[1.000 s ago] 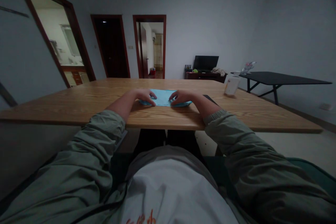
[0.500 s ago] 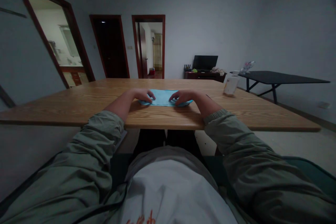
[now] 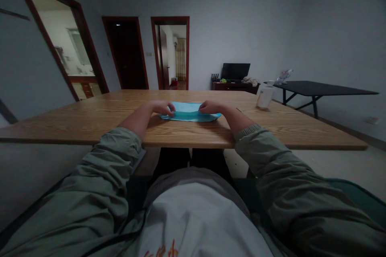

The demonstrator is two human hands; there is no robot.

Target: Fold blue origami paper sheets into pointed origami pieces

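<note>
The bench (image 3: 90,126) is wooden and spreads out beyond both hands. Well past the right hand stands one black table (image 3: 319,87), and far ahead of the hands is one low dark cabinet (image 3: 235,86) carrying one black screen (image 3: 235,71). Three doorways (image 3: 170,54) open in the wall ahead, mostly to the left of the hands.

One blue paper (image 3: 189,114) lies flat on the bench, directly between the hands and touching both. It is folded, with its long axis running left to right, parallel to the bench's near edge. Its tapered ends point toward the left and the right, just beyond the hands.

The left hand (image 3: 163,108) and right hand (image 3: 210,107) are both curled, with their fingers on the far part of the paper and only a narrow gap between them. Whether they are pinching it, I cannot tell.

One white cup (image 3: 265,97) stands on the bench, well to the right of the right hand.
</note>
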